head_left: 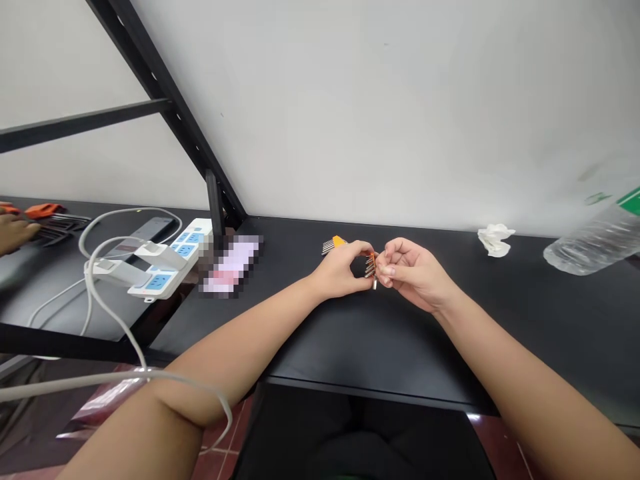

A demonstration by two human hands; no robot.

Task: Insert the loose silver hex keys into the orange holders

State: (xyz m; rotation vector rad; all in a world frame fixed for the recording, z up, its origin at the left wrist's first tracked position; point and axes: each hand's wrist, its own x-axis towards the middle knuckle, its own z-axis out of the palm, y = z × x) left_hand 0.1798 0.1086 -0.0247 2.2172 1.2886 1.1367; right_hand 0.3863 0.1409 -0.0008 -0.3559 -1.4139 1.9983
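Observation:
In the middle of the black table, my left hand (343, 270) is curled round a small orange holder with metal rods (371, 265), gripping it between thumb and fingers. Several short silvery rods stick out of it, and one points downward below my thumb. My right hand (407, 272) meets it from the right, its thumb and forefinger pinched at the holder's edge. Whatever lies between those fingertips is hidden. Just behind my left hand rests a yellow-orange piece (339, 241) with a row of thin metal rods (328, 246) at its left.
A blurred phone-like object (233, 263) lies left of my hands. Farther left are a white power strip (173, 260) with plugs and cables, a dark phone (143, 237), and another person's hand (15, 230) by orange-and-black tools. Right: crumpled tissue (495, 239), plastic bottle (595, 240).

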